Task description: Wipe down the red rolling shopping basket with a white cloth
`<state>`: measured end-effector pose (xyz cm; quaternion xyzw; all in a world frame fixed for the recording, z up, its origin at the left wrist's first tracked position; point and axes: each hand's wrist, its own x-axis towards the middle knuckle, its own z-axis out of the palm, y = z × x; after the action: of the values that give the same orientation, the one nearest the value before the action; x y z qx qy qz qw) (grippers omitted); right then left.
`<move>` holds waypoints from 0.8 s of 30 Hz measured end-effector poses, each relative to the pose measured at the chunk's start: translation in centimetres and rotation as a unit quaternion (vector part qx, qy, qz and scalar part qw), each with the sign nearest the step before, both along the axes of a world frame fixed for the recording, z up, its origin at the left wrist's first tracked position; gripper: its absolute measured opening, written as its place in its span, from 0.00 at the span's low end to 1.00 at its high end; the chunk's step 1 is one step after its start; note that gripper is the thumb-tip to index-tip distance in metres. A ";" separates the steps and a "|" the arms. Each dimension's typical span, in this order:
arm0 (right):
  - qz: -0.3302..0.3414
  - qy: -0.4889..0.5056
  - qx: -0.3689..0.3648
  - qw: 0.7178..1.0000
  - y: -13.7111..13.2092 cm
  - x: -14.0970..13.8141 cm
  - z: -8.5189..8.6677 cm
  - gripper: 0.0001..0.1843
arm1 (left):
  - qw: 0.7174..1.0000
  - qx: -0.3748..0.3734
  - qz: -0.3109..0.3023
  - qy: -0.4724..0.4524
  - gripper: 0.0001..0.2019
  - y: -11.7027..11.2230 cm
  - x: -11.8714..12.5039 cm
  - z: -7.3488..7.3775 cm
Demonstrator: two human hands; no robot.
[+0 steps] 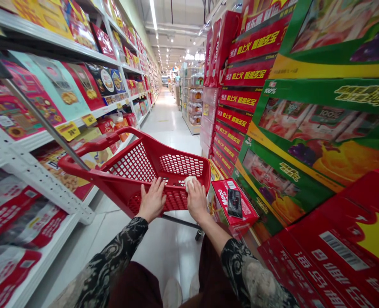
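Note:
A red plastic shopping cart (183, 164) with a grid-walled basket stands in front of me, turned sideways. My left hand (153, 199) rests on the near rim of the basket, its fingers stretched out over the edge and holding nothing. Farther right along the same rim, my right hand (196, 199) presses a crumpled white cloth (189, 182) under its fingers. Most of the cloth is hidden by that hand. The cart's red handle (107, 139) is off to the left.
A smartphone (234, 203) lies on a red carton (220, 190) right of the cart. Green drink boxes (314, 94) and red cases (240, 94) are stacked high on the right. White shelves (80, 115) with packaged goods line the left. A tiled aisle (165, 107) runs ahead.

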<state>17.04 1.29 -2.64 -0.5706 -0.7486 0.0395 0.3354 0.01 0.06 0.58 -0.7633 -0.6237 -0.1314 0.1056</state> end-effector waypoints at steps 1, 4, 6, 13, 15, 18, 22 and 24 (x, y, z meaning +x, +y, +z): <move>-0.005 0.019 0.002 1.000 -0.1 0.2 -0.2 0.27 | 1.000 0.003 -0.020 -0.017 0.24 0.2 1.0 0.2; 0.010 0.082 0.025 0.996 -0.6 0.5 -0.7 0.31 | 0.993 -0.016 -0.103 -0.057 0.23 0.8 4.7 0.5; 0.045 0.121 0.050 0.990 -1.0 1.0 -1.0 0.34 | 0.988 -0.046 -0.124 -0.081 0.22 1.2 7.0 0.5; 0.063 0.172 0.081 0.980 -1.5 3.9 -2.1 0.37 | 0.991 -0.033 -0.107 -0.069 0.16 1.5 9.4 -0.1; 0.044 0.145 0.077 0.985 -1.3 4.1 -2.4 0.37 | 0.990 -0.015 -0.128 -0.053 0.14 1.4 8.8 -0.1; 0.040 0.065 0.056 0.996 -1.3 4.3 -2.7 0.37 | 0.990 0.012 -0.137 -0.036 0.13 1.2 6.3 0.0; 0.012 -0.004 0.014 1.000 -1.7 4.2 -2.3 0.34 | 0.995 0.042 -0.088 -0.020 0.14 1.1 1.2 0.6; -0.013 -0.018 0.007 1.000 -1.9 3.5 -1.8 0.32 | 0.997 0.052 -0.052 -0.021 0.14 0.9 -0.4 0.8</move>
<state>20.51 -0.59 -4.47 -0.5785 -0.7473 0.0201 0.3263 -0.41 0.99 1.41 -0.7854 -0.5774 -0.1846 0.1250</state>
